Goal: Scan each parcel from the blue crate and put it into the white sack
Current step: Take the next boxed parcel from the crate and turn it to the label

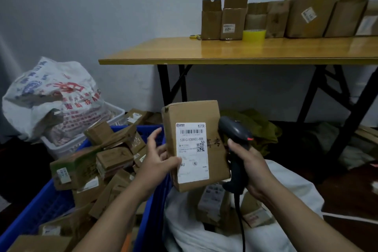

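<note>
A: What are the fingers doing?

B: The left hand [157, 157] pinches the parcel [194, 145] at its left edge; the thumb lies on the label's lower corner, the forefinger sticks up free, and the other fingers go behind the card and are hidden. The right hand [248, 168] is curled tight round the handle of the scanner [235, 131]; its head stands just right of the parcel, touching or not I cannot tell.

A: Where is the parcel?

B: Upright in the air, label toward the camera, over the line where the crate [47, 204] meets the sack [292, 190]; the barcode and a printed code are readable, the small print is blurred; handwriting on the right of the face is partly covered by the scanner.

A: Anything cut off?

B: The cable [242, 231] drops from the handle and leaves at the bottom edge; both forearms run out of the frame there too, as does the crate's near end.

A: And the containers?

B: The crate is heaped with brown parcels [114, 159], tilted every way; the sack's mouth gapes, with a few labelled parcels [214, 202] inside, dim; behind the crate a basket [117, 111] holds a printed bag [51, 96]; on the table [225, 51] stands a row of open boxes [233, 16], with a tape roll [254, 35] in front.
</note>
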